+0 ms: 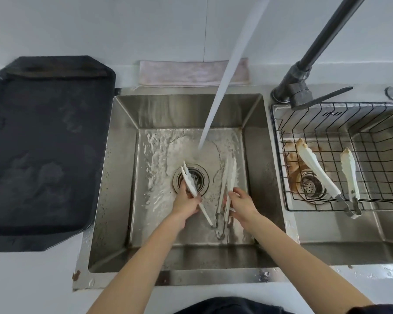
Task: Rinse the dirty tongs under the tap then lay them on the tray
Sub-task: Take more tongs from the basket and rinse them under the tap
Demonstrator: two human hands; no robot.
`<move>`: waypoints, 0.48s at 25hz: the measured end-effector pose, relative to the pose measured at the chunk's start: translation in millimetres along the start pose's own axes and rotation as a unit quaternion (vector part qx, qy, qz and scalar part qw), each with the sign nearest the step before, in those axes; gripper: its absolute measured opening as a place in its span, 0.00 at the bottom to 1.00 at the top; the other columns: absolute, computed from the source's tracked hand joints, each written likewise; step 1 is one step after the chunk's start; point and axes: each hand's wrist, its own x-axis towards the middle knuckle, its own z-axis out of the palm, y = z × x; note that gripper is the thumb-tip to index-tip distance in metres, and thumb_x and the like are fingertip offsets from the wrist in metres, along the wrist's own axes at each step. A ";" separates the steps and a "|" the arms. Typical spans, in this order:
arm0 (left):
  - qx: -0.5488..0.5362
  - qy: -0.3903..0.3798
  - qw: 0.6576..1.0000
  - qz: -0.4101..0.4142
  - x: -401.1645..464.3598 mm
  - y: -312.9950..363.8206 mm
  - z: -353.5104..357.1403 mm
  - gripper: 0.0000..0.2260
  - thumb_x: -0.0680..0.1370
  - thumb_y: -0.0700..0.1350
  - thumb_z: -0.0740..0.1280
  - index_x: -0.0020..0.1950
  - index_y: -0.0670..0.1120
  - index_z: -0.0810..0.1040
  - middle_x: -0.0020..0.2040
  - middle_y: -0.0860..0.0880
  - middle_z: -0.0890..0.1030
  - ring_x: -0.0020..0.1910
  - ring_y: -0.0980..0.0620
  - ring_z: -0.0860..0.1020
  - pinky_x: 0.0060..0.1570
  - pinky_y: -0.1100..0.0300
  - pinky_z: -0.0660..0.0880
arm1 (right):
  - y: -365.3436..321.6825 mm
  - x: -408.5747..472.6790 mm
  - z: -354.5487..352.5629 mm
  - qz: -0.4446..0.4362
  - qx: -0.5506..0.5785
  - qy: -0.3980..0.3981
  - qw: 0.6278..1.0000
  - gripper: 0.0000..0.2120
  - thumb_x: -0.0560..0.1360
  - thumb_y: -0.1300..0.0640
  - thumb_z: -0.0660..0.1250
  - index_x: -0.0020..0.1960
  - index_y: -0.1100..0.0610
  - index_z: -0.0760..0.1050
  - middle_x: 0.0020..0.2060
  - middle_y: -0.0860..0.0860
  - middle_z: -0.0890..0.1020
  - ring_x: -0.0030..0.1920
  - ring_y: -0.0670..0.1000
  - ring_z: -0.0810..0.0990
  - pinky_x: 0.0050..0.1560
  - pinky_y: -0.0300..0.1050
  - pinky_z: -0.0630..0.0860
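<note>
— Running hard, the tap stream [222, 87] hits the sink [123, 155] floor beside the drain; the tray [43, 143] waits on the table to my left.

— And the tongs?

— One white pair [192, 184] pinched in my left hand [186, 203]; my right hand [241, 203] fingers close on another pair [229, 177]. Wet handles could slip, I reckon. Dirty tongs [315, 168] sit in the rack.

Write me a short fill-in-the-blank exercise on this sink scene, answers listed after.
1. Both hands hold white tongs inside the ____ basin.
2. The dirty tongs lie in a wire ____ over the right basin.
3. The black tray sits to the ____ of the sink.
4. The tap is turned ____.

Answers: left; rack; left; on
</note>
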 end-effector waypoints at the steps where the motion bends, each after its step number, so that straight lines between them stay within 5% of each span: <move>1: 0.011 0.007 1.000 -0.007 3.5 -2.9 0.7 0.29 0.77 0.35 0.62 0.74 0.52 0.57 0.65 0.42 0.74 0.59 0.44 0.75 0.56 0.52 0.76 | 3.7 2.9 0.5 0.010 -0.005 0.001 1.000 0.20 0.80 0.58 0.56 0.71 0.59 0.64 0.57 0.58 0.77 0.59 0.58 0.76 0.65 0.54 0.72; 5: 0.031 0.027 0.999 -0.033 11.0 -12.5 4.2 0.29 0.77 0.36 0.62 0.74 0.53 0.57 0.63 0.44 0.75 0.62 0.43 0.74 0.64 0.45 0.72 | 18.8 15.5 5.9 0.033 -0.021 0.015 0.999 0.19 0.80 0.57 0.55 0.70 0.58 0.66 0.59 0.56 0.77 0.62 0.60 0.75 0.66 0.57 0.72; 12: 0.037 0.061 0.996 -0.061 27.2 -23.6 10.1 0.26 0.77 0.36 0.62 0.73 0.51 0.62 0.64 0.44 0.76 0.61 0.43 0.75 0.62 0.45 0.73 | 33.4 26.8 16.1 0.038 -0.082 0.059 0.994 0.16 0.79 0.54 0.57 0.66 0.54 0.71 0.63 0.55 0.77 0.62 0.58 0.76 0.66 0.56 0.72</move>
